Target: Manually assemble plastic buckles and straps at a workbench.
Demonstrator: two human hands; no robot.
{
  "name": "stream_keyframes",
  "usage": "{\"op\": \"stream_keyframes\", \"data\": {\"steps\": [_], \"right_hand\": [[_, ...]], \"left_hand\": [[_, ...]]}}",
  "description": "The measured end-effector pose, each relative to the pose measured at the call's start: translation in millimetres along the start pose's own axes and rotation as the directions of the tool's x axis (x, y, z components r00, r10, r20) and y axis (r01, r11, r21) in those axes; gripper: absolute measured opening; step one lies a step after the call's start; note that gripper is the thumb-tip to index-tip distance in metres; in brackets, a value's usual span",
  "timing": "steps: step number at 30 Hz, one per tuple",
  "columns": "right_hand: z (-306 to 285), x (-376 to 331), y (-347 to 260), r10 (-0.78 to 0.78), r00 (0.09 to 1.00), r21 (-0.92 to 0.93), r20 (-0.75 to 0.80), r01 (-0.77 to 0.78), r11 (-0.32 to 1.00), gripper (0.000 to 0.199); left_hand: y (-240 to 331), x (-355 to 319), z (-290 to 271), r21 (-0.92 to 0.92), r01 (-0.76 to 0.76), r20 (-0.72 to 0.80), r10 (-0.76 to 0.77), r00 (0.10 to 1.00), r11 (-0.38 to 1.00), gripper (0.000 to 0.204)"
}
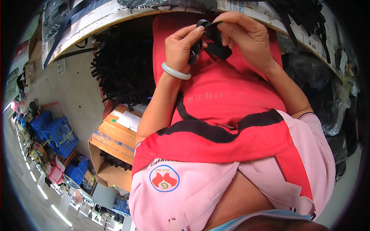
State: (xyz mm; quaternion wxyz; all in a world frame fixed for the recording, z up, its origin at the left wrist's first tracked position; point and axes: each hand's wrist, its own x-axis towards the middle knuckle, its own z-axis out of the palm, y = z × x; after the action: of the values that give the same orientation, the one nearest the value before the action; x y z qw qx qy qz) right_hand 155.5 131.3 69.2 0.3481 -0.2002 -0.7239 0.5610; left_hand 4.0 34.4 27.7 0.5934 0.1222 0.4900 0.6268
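Both hands are raised over my red apron (231,84), near the table edge. My left hand (180,45), with a pale bangle (176,71) on its wrist, is closed with thumb and fingers pinching a black strap (218,51). Part of the strap curls in loops below that hand's fingers. My right hand (248,38) pinches the same strap a little to the right, its fingertips bent around it. Between the hands the strap folds and hangs down against the apron. Exactly how it is looped at the fingertips is hard to make out.
In front runs a table edge (111,25) with black straps lying over it. To the left hangs a thick bunch of black strips (119,67). An opened cardboard box (111,134) and blue crates (61,134) stand further left. Plastic bags (308,73) sit at the right.
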Motion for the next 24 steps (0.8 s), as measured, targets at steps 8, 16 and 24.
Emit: {"op": "stream_keyframes", "data": {"steps": [8, 16, 24], "right_hand": [[-8.2, 2.5, 3.1, 0.540, 0.829, -0.028, 0.143, -0.542, 0.840, 0.023], [-3.6, 7.3, 4.9, 0.637, 0.760, 0.209, 0.132, -0.649, 0.731, 0.028], [0.8, -2.7, -9.6, 0.343, 0.899, 0.028, 0.273, -0.364, 0.931, 0.023]], "left_hand": [[-8.5, -2.2, 4.0, 0.206, -0.299, -0.041, 0.313, 0.949, 0.932, 0.019], [-6.1, -7.1, -7.7, 0.337, -0.442, 0.066, 0.447, 0.892, 0.831, 0.017], [-8.9, -13.6, -5.8, 0.386, -0.424, -0.002, 0.460, 0.888, 0.819, 0.015]]}}
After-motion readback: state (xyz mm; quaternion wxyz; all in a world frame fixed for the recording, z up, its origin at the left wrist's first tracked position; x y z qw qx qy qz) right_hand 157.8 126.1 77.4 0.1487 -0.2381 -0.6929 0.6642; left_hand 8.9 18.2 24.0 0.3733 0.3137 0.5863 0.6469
